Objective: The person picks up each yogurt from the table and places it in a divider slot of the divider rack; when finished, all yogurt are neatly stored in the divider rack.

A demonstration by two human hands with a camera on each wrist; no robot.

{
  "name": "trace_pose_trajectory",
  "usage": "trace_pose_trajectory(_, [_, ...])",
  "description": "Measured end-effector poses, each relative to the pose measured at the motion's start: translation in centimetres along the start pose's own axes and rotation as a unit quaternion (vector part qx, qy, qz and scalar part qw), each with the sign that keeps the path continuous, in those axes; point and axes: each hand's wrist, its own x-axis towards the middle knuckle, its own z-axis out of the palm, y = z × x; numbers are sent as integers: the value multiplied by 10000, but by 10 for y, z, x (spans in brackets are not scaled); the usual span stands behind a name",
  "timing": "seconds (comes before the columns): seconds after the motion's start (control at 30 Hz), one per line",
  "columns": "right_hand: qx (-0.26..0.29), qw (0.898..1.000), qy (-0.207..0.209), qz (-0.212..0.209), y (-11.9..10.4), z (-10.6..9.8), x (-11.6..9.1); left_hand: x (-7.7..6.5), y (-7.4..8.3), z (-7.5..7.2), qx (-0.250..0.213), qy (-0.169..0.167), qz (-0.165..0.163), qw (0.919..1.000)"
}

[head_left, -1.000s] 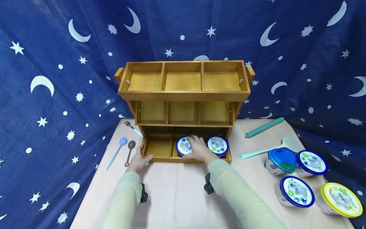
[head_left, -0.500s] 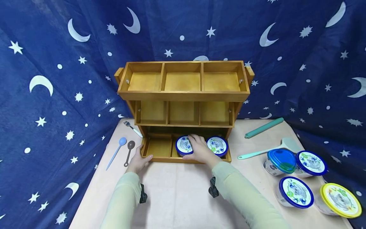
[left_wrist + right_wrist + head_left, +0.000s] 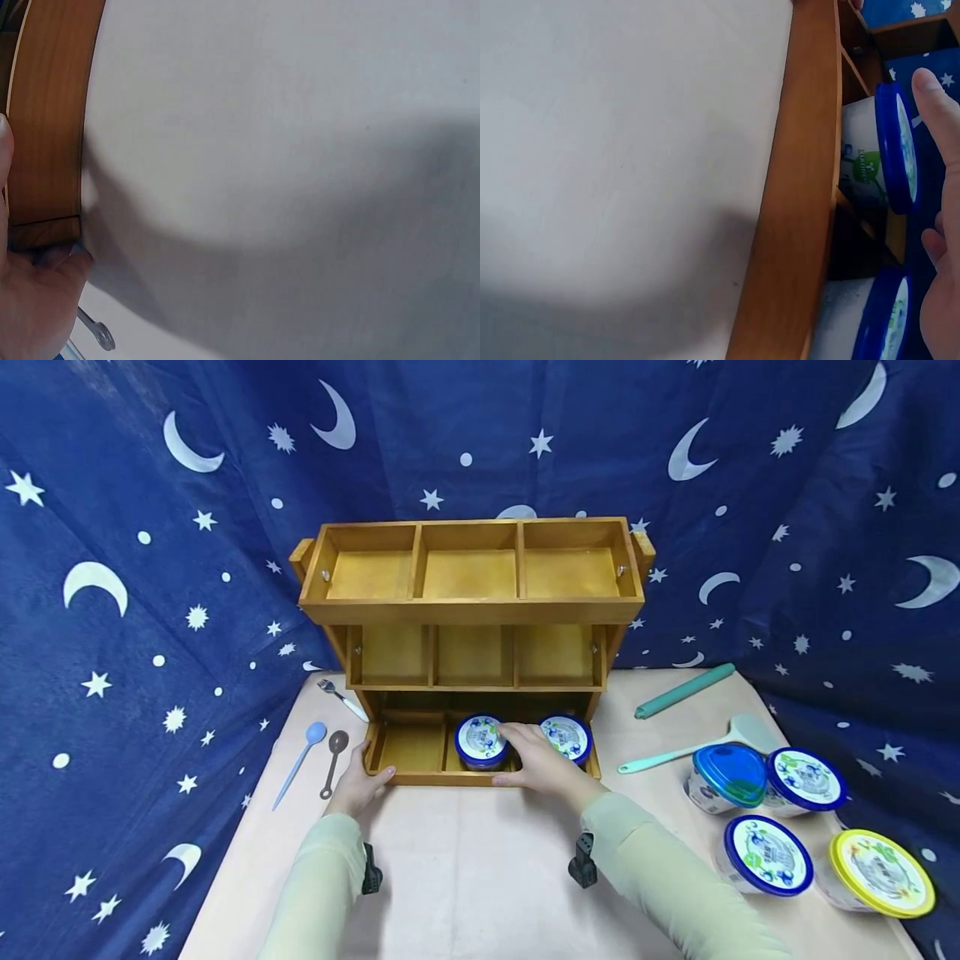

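A wooden three-tier box [image 3: 472, 612] with divided compartments stands at the back of the table. My left hand [image 3: 356, 787] grips the left front corner of its bottom tier, thumb at the front. Two round plastic tubs with blue lids sit in that tier: the middle tub [image 3: 481, 740] and the right tub [image 3: 566, 737]. My right hand [image 3: 542, 766] hovers over the tier between them, fingers extended and holding nothing, and hides part of the right tub. In the right wrist view its thumb [image 3: 928, 86] is apart from the nearer lid [image 3: 897, 146].
Left lie a fork [image 3: 343, 699], a blue spoon [image 3: 303, 756] and a brown spoon [image 3: 334, 760]. Right are a green rod [image 3: 684, 691], a mint spatula [image 3: 693, 752], blue-lidded tubs [image 3: 767, 855] and a yellow-lidded tub [image 3: 883, 872]. A blue star-patterned cloth [image 3: 465, 427] hangs behind.
My right hand has let go of the middle tub and moved to the right, uncovering its lid. The left hand stays on the corner. The head view has shifted slightly.
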Motion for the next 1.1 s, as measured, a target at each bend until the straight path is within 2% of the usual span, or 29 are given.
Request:
trace_pose_trajectory(0.13, [26, 9999, -64, -140, -1, -10, -8, -1, 1, 0, -97, -2, -71, 9999])
trace_pose_trajectory(0.3, [3, 10000, 15, -37, 2, -23, -17, 1, 2, -1, -108, 5, -130, 9999])
trace_pose_trajectory(0.57, [104, 9991, 417, 74, 16, -38, -30, 1, -1, 1, -187, -6, -177, 9997])
trace_pose_trajectory(0.73, [25, 9991, 423, 21, 25, -45, -37, 0, -3, 0, -203, -35, -238, 9995])
trace_pose_trajectory(0.97, [-171, 9981, 598, -18, 37, -61, -50, 0, 2, -1, -218, -16, -114, 9997])
trace_pose_trajectory(1.1, [-239, 9979, 580, 154, 48, -70, -57, 0, 0, 0, -254, -41, -158, 9995])
